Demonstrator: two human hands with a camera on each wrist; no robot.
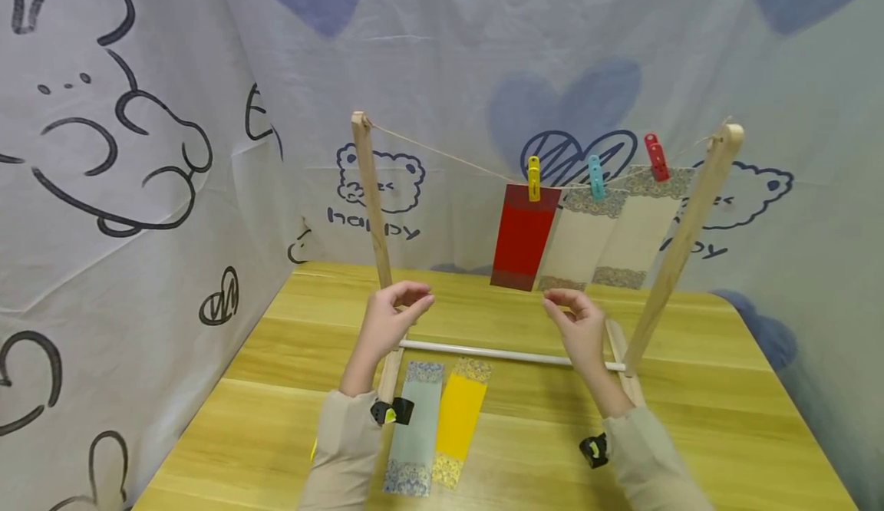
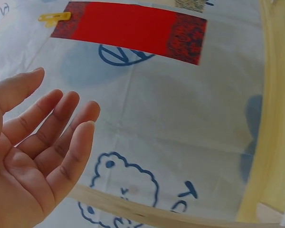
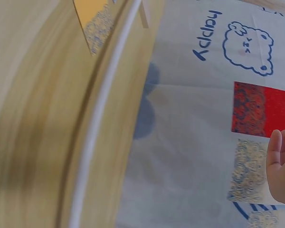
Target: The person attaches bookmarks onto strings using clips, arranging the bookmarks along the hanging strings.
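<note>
My left hand is in the air by the rack's left post, fingers loosely bent and nothing in them. Right of it, my right hand hovers below the hanging strips, also holding nothing. On the sagging string hang a red strip under a yellow clothespin, a cream strip under a blue clothespin, and another cream strip under a red clothespin. In the left wrist view, the red strip appears beyond the fingertips.
A pale grey-blue strip and a yellow strip with patterned ends lie on the wooden table near the left forearm. A white crossbar joins the rack's feet, and its right post leans. Printed cloth hangs behind.
</note>
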